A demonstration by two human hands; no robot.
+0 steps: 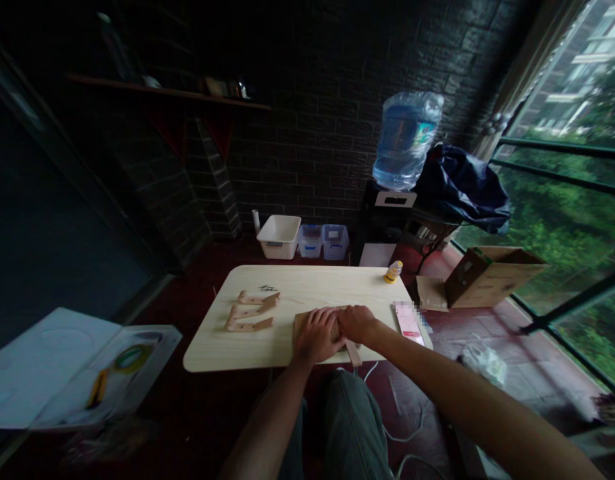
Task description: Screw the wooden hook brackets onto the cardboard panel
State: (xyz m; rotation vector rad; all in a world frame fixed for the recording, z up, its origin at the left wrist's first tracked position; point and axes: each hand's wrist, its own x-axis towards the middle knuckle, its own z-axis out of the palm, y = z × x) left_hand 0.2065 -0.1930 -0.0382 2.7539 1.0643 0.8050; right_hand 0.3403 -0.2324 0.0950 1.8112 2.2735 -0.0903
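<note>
On the pale wooden table (pixel 217 347) lies a flat brown board (pixel 300 325), partly covered by my hands. My left hand (pixel 318 335) rests spread on top of it. Beside it, my right hand (pixel 356 323) is closed at the board's right part; what its fingers hold, if anything, is hidden. A light tan strip (pixel 354 353) sticks out below my right hand, toward the near table edge. Several bent tan pieces with holes (pixel 250 327) sit at the table's left, near some small dark items (pixel 268 289).
A yellow-capped bottle (pixel 394 272) and a pink-screened phone (pixel 408 321) are on the table's right. An open white case (pixel 122 367) stands at the left. Plastic bins (pixel 280 240), a water dispenser (pixel 387 220) and a cardboard box (pixel 487 280) are beyond the table.
</note>
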